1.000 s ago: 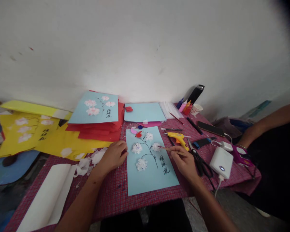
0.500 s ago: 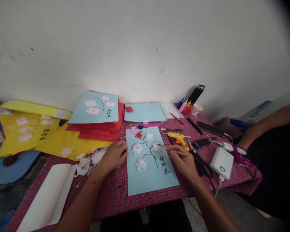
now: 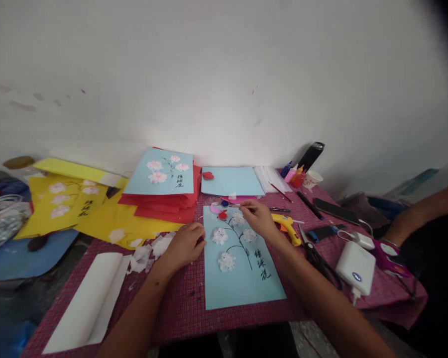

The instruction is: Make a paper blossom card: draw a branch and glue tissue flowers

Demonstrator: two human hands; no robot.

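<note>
My right hand (image 3: 259,219) pinches a thin paintbrush (image 3: 234,205), its tip at a dark blue dab (image 3: 224,203) beyond the far edge of a light blue sheet (image 3: 242,293). Beside that dab are a pink patch (image 3: 215,210) and a red one (image 3: 222,215). The sheet bears a drawn dark stem, black handwritten characters (image 3: 262,263) and several white ruffled flowers with dark specks, such as the lowest flower (image 3: 227,261). Close to the sheet's left edge, my left hand (image 3: 188,244) rests with loosely bent fingers and nothing visible in it.
Red paper with a finished flower picture (image 3: 162,171) is stacked behind left, near yellow sheets (image 3: 115,219). Torn white tissue (image 3: 142,258) and folded white paper (image 3: 85,298) lie left. Rightward are a yellow glue gun (image 3: 289,227), scissors (image 3: 317,256), a power bank (image 3: 356,266) and another person's arm (image 3: 414,216).
My right hand has moved the brush from the right-hand flower up and left to the dark blue dab. My left hand stays by the sheet; the whole view has shifted slightly.
</note>
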